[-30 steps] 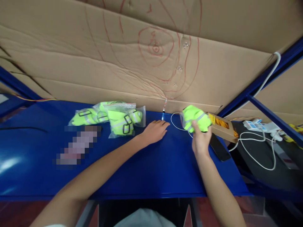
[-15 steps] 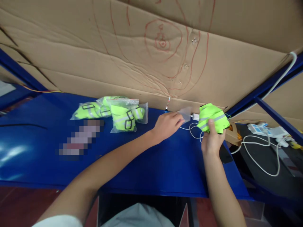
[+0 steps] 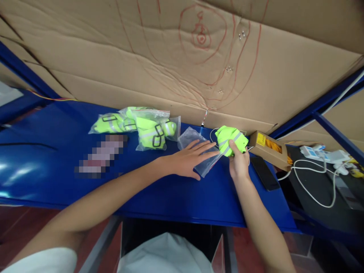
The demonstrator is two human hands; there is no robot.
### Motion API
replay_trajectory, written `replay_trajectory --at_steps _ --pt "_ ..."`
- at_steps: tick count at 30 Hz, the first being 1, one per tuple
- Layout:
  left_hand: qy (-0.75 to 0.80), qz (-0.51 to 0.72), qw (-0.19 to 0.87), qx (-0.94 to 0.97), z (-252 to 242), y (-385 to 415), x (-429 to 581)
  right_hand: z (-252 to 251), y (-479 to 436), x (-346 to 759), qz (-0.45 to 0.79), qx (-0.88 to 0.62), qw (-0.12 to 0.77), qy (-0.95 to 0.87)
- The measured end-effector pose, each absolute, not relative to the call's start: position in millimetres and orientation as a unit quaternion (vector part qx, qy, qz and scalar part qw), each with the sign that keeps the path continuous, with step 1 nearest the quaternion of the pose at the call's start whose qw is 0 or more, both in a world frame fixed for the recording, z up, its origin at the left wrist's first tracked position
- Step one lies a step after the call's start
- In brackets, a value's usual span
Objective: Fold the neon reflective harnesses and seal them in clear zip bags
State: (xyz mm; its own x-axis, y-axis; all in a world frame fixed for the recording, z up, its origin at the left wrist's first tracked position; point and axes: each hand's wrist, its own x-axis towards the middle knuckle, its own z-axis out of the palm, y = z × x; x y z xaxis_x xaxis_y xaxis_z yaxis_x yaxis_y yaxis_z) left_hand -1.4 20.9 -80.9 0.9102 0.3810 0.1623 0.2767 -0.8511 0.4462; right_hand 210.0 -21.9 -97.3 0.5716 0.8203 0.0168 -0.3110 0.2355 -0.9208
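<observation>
My left hand lies with fingers spread over a clear zip bag on the blue table. The bag is flat and its zip edge faces right. Raised just right of it, my right hand grips a folded neon-yellow reflective vest with grey stripes, thumb on top. The vest's near corner overlaps the bag's edge in this view. To the left, several bagged neon-yellow bundles with black buckles lie in a heap against the cardboard.
A cardboard wall with red drawn lines stands behind the blue table. At right lie a black phone, an open brown box with orange contents, white cables and a power strip. A blurred-out item lies left.
My left hand has set the clear bag down on the table and its fingers have spread. My right hand has brought the folded vest leftward, close to the bag.
</observation>
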Motion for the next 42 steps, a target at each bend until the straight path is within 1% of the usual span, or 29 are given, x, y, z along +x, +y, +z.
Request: replay_trajectory --at_steps 2,7,10,14,16,18,20,22,26,28,30,35,37,39,42 --pt "0.202 0.068 0.154 0.965 -86 27 3 -98 -18 218 0.362 -0.488 0.755 -0.246" --pt "0.357 0.034 0.126 0.925 -89 25 14 -99 -14 229 0.349 -0.492 0.764 -0.23" --pt "0.335 0.014 0.115 0.935 -92 26 14 -100 -15 229 0.366 -0.49 0.754 -0.24" --pt "0.298 -0.013 0.14 0.944 -95 42 16 -103 -14 228 0.413 -0.492 0.726 -0.246" --pt "0.302 0.007 0.162 0.939 -96 48 16 -103 -13 230 0.409 -0.5 0.724 -0.242" --pt "0.313 0.055 0.164 0.934 -98 46 11 -101 -13 234 0.397 -0.513 0.721 -0.244" --pt "0.337 0.121 0.14 0.923 -99 38 4 -99 -14 237 0.421 -0.518 0.698 -0.258" --pt "0.36 0.179 0.104 0.91 -100 28 -5 -96 -18 236 0.471 -0.518 0.659 -0.276" --pt "0.383 0.238 0.063 0.89 -103 14 -11 -93 -29 226 0.549 -0.501 0.584 -0.327" --pt "0.386 0.246 0.058 0.887 -105 11 -10 -92 -35 220 0.562 -0.496 0.554 -0.362" --pt "0.376 0.252 0.055 0.89 -108 10 -8 -91 -39 217 0.55 -0.508 0.529 -0.4" --pt "0.317 0.237 0.05 0.917 -115 7 -9 -93 -40 217 0.435 -0.58 0.466 -0.507" --pt "0.312 0.231 0.057 0.92 -117 7 -10 -95 -39 218 0.409 -0.595 0.445 -0.53" --pt "0.309 0.231 0.067 0.92 -117 7 -11 -96 -39 218 0.424 -0.594 0.43 -0.532" --pt "0.299 0.228 0.081 0.923 -117 7 -12 -96 -41 215 0.496 -0.574 0.397 -0.517"
